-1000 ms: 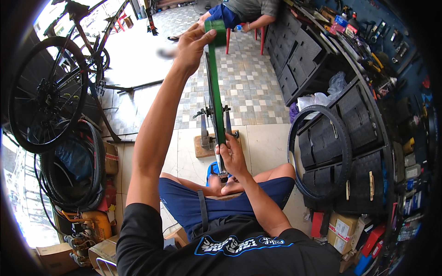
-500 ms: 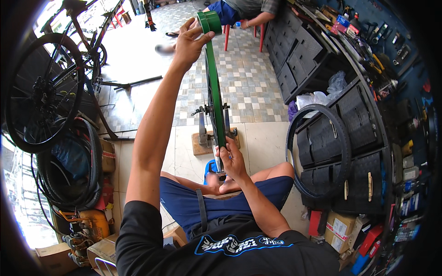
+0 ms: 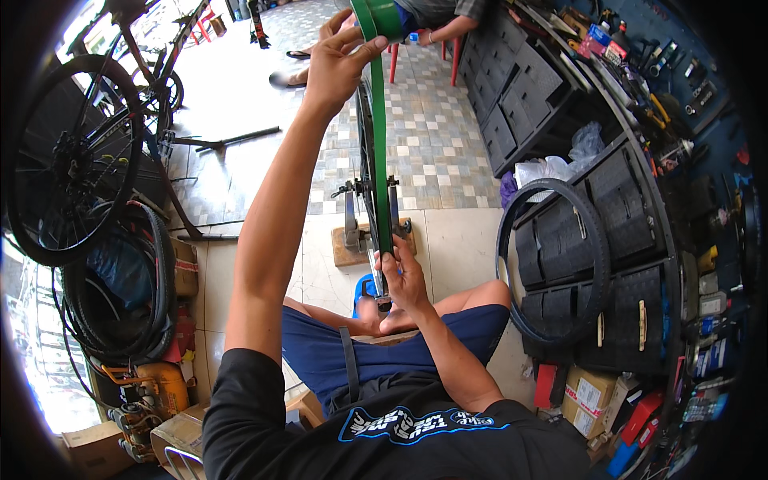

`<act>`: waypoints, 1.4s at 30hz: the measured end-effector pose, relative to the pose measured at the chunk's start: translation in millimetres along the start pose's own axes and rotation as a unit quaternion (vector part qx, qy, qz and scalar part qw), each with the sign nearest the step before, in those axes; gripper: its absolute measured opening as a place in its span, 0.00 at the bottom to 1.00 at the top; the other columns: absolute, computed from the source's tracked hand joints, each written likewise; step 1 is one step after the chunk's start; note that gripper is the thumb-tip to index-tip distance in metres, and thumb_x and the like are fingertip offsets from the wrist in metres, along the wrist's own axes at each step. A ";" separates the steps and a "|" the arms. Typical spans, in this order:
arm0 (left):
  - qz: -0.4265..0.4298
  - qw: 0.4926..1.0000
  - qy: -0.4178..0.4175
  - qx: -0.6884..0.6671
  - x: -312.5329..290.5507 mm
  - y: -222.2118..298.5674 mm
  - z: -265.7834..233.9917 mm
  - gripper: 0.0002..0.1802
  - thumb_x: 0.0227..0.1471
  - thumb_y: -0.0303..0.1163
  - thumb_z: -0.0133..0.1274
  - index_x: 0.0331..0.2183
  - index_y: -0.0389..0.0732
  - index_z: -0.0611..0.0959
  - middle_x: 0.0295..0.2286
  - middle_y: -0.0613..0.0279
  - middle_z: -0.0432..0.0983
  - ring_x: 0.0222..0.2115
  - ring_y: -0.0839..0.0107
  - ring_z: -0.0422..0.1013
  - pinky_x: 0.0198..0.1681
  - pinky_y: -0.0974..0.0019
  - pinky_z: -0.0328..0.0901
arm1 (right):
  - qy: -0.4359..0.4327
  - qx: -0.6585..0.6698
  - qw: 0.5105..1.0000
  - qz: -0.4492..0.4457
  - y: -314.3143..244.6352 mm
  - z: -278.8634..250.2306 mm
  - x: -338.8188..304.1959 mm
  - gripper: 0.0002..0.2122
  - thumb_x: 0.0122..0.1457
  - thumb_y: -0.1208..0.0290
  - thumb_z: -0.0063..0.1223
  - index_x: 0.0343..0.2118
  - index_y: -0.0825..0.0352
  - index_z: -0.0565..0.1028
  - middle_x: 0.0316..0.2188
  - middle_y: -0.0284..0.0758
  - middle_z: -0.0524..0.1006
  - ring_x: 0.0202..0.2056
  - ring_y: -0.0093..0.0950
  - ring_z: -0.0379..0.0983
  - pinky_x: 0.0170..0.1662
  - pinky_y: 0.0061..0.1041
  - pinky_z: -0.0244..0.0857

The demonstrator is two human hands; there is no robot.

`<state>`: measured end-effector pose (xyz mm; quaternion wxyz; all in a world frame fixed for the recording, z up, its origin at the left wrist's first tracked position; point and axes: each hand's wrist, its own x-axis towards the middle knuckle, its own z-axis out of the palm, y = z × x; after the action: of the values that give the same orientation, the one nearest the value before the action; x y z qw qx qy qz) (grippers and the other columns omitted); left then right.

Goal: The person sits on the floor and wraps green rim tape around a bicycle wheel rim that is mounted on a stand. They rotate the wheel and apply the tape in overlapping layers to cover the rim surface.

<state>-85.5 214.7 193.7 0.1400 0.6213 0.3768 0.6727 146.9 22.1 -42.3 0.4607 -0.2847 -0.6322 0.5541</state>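
Observation:
High at the far end, my left hand [image 3: 334, 70] grips a roll of green tape [image 3: 379, 19], fingers and thumb curled round it. A long green strip [image 3: 380, 136] stretches taut from the roll toward me. My right hand [image 3: 406, 282] pinches the strip's near part at the rim of a bicycle wheel. The wheel [image 3: 365, 152], seen nearly edge-on, stands upright in a truing stand [image 3: 351, 216] on a wooden base [image 3: 346, 254]. Toward its far end the strip runs just right of the wheel, with a narrow gap between them.
A bicycle [image 3: 120, 120] stands at left above hanging tyres [image 3: 72, 320]. One loose tyre [image 3: 596, 280] leans on black drawers [image 3: 632, 304] at right. Another person's arm [image 3: 452, 32] shows at the back near a red stool [image 3: 454, 68]. Cardboard boxes [image 3: 588, 396] sit at lower right.
My left hand has moved the roll right and slightly farther away. The strip has swung right, opening a gap from the wheel's far part. My right hand has stayed put.

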 end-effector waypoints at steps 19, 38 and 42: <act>0.005 0.998 0.009 0.059 14.4 -21.6 -3.9 0.18 0.57 0.40 0.66 0.47 0.41 0.88 0.65 0.54 0.56 0.54 0.59 0.73 0.55 0.53 0.75 | 0.017 0.014 1.000 0.020 -11.0 2.3 10.9 0.19 0.72 0.69 0.46 0.63 0.65 0.68 0.34 0.33 0.78 0.34 0.19 0.76 0.39 0.21 0.72; -0.023 0.991 0.041 0.125 -1.2 -78.3 -11.1 0.20 0.52 0.44 0.69 0.45 0.47 0.90 0.62 0.52 0.62 0.63 0.54 0.60 0.64 0.52 0.61 | -0.004 0.013 0.999 0.037 -7.4 -0.4 4.9 0.21 0.73 0.66 0.47 0.65 0.68 0.64 0.39 0.32 0.77 0.37 0.18 0.74 0.43 0.20 0.70; -0.033 0.990 0.026 0.138 -3.1 -87.5 -14.0 0.20 0.53 0.40 0.69 0.46 0.41 0.89 0.62 0.52 0.59 0.63 0.57 0.60 0.60 0.54 0.69 | 0.014 0.000 1.000 0.018 -8.3 2.4 4.8 0.19 0.71 0.70 0.47 0.63 0.65 0.68 0.36 0.34 0.79 0.35 0.19 0.76 0.38 0.21 0.72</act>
<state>-122.6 267.3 132.7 0.0657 0.6043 0.4896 0.6251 144.0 23.4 -33.0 0.4601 -0.3035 -0.6202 0.5583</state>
